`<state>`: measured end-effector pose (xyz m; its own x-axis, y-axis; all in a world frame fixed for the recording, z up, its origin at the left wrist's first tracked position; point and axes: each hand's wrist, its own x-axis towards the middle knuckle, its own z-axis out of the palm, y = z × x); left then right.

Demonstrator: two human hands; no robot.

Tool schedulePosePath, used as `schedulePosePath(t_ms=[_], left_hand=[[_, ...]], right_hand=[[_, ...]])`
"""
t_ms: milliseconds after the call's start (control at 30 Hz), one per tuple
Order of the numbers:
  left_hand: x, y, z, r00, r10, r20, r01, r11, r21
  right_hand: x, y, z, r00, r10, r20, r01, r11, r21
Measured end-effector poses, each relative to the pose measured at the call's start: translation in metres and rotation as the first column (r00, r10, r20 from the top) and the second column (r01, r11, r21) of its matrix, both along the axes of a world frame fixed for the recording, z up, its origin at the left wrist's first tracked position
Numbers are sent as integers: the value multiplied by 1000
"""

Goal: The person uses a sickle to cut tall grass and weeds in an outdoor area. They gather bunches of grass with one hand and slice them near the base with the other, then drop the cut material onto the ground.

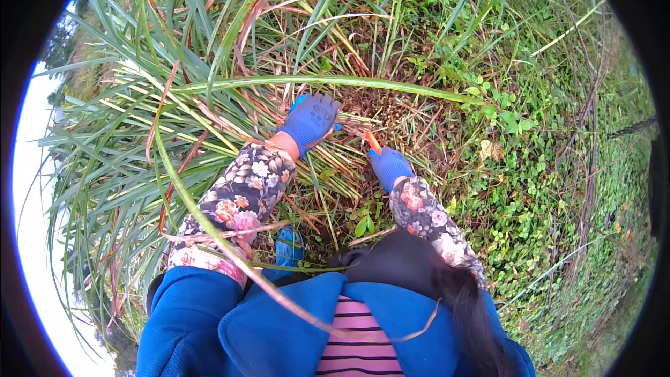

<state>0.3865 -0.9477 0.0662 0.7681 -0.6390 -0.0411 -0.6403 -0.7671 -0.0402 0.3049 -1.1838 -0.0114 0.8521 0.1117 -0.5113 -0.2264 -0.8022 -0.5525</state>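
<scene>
My left hand point(313, 119), in a blue-grey work glove, is closed around a bunch of long grass stalks point(356, 124) close to the ground. Just right of it, my right hand point(390, 166) in a matching glove grips the orange handle point(373, 142) of a tool. Its working end cannot be made out among the stalks and litter. Beneath and left of my left forearm lies a thick heap of long-bladed grass point(131, 167), its pale stalk ends point(340, 186) pointing right, towards my right hand.
One long grass blade point(324, 80) arches across beyond my hands. Another blade point(209, 228) crosses in front of my left sleeve. Standing grass point(183, 15) rises at the upper left. Low leafy plants point(528, 183) cover the ground at right. My blue boot point(288, 246) is below.
</scene>
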Motion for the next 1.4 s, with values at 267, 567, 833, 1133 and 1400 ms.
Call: schedulePosePath(t_ms=[267,567,833,1133,1400], left_hand=[[-9,7,1,998,-56,12,57,994,-89],[-4,-6,9,956,146,-256,-134,989,66],[-13,23,-12,991,36,-132,-41,998,-37],[-8,25,-24,966,84,-246,-72,996,59],[-13,32,-35,967,101,-235,-135,982,-133]], right_hand=[[-71,-44,17,983,-118,-138,139,978,155],[1,3,9,993,90,-74,-97,990,-100],[-54,-27,3,1000,16,-24,-15,999,42],[-8,16,0,999,49,-2,-49,998,-38],[-76,-51,32,981,-105,-165,113,993,44]])
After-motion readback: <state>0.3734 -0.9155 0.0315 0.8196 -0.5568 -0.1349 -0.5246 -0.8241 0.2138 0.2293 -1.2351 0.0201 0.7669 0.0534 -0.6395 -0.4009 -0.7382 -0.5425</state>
